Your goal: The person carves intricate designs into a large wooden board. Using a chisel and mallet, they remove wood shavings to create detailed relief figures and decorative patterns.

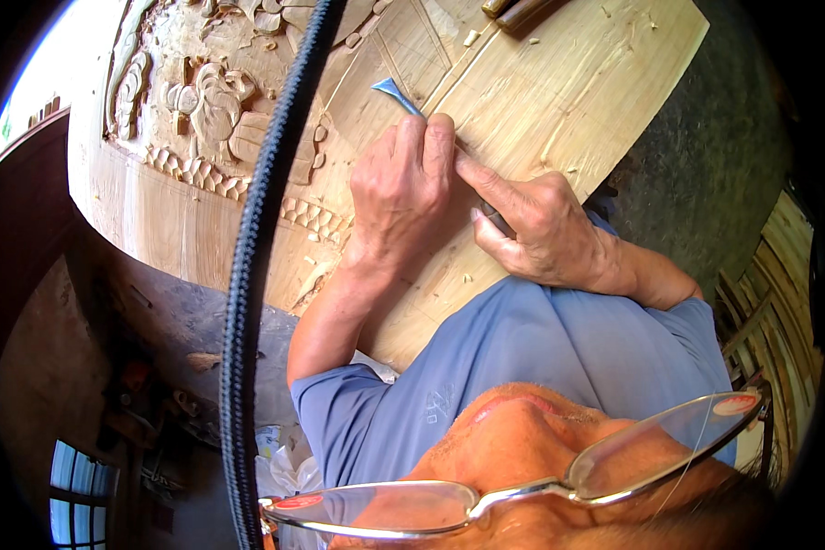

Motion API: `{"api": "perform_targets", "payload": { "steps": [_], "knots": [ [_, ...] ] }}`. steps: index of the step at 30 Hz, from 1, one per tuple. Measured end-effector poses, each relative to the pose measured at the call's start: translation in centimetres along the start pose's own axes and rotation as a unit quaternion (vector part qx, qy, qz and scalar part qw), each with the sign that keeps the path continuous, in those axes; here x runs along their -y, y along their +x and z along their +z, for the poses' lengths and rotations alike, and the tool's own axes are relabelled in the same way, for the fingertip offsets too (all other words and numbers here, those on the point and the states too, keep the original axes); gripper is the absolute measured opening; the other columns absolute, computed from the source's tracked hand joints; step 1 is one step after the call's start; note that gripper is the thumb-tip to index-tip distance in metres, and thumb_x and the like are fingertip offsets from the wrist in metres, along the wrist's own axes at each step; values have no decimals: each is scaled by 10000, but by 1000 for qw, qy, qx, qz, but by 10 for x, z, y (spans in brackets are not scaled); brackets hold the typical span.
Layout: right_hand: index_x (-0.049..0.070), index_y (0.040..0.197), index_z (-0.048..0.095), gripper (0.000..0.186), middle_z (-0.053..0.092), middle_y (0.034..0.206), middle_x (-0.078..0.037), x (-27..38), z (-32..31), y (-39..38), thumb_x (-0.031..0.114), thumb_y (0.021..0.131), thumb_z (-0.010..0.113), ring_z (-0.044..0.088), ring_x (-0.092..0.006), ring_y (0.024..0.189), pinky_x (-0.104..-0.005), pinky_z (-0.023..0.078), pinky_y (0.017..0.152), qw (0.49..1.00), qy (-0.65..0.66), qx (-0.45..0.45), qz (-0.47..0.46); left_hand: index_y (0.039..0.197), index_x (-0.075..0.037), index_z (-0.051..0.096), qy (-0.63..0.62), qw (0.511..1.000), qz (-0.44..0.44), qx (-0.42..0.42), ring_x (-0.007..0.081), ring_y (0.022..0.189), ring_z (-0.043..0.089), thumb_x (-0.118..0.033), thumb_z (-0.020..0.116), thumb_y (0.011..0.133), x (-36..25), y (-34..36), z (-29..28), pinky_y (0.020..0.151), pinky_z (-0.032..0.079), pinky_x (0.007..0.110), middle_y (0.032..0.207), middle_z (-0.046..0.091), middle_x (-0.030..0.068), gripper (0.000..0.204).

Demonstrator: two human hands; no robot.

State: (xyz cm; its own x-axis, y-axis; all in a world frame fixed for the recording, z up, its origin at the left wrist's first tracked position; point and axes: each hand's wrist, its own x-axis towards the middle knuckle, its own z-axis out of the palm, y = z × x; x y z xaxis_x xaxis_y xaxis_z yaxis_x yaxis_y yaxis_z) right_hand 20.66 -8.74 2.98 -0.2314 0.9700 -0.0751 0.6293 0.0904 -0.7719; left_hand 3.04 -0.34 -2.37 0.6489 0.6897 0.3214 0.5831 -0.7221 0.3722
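The left hand lay knuckles-up on the panel, fingers curled tight around the chisel, whose blue-grey blade stuck out just beyond the fingertips and met the wood. The left forearm ran back from the wrist toward the blue shirt. The right hand pressed close beside the left, touching it, fingers closed on the chisel's dark handle, wrist bent inward. Left of the grip sat the carved relief; beyond the blade lay chips.
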Motion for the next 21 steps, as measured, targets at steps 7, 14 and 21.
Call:
{"api": "perform_targets", "payload": {
  "steps": [7,14,21],
  "knots": [
    [-61,1486,559,655,644,713,-156,1,2,1,27,860,732,679,-310,581,-423,533,544,1000,-7,-8,-8,1054,-72,624,-1,1000,-4,5,202,687,574,-122,711,839,1,-1,1,576,487,350,828,493,63,237],
    [-69,1437,567,580,643,662,-156,3,3,1,42,891,728,702,-311,583,-417,548,539,1000,20,-7,-3,1106,-63,678,17,1000,-22,-8,206,665,559,-115,716,827,-3,-7,2,581,482,376,824,506,58,287],
    [-59,1513,534,662,668,700,-194,1,3,-3,64,895,739,704,-337,584,-433,562,551,999,42,-9,13,1344,-57,742,61,994,-60,-70,369,993,736,-130,724,875,-21,-14,-10,841,608,457,1223,708,247,475]
  ]
}}
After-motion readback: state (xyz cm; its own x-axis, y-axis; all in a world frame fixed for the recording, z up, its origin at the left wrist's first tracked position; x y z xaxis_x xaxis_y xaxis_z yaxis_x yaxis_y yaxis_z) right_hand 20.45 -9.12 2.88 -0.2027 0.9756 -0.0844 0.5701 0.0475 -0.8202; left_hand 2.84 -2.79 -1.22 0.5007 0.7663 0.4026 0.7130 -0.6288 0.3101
